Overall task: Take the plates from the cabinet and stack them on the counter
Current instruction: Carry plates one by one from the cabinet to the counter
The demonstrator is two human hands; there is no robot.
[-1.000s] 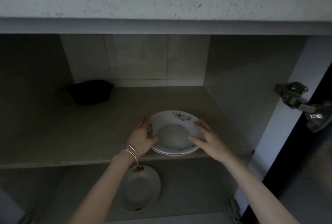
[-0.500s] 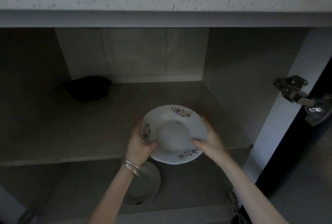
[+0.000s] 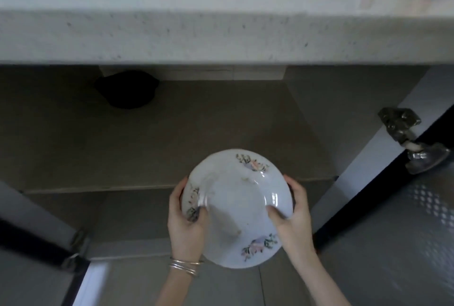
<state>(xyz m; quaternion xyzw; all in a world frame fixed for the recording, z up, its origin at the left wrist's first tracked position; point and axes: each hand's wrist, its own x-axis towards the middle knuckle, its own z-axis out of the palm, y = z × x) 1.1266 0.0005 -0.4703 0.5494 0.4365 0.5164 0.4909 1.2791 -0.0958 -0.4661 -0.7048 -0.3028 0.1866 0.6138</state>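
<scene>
While both hands clasp the plate (image 3: pixel 237 207) (floral-rimmed) — speckled counter (image 3: pixel 221 23) above, shelf (image 3: pixel 172 146) behind.

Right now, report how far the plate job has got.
Done: the white floral-rimmed plate is out of the cabinet, clear of the grey shelf. In hand: left hand and right hand grip its opposite rims below the speckled stone counter. Left: setting it on the counter, where no plate shows yet. Whether this is one plate or several I cannot tell.
</scene>
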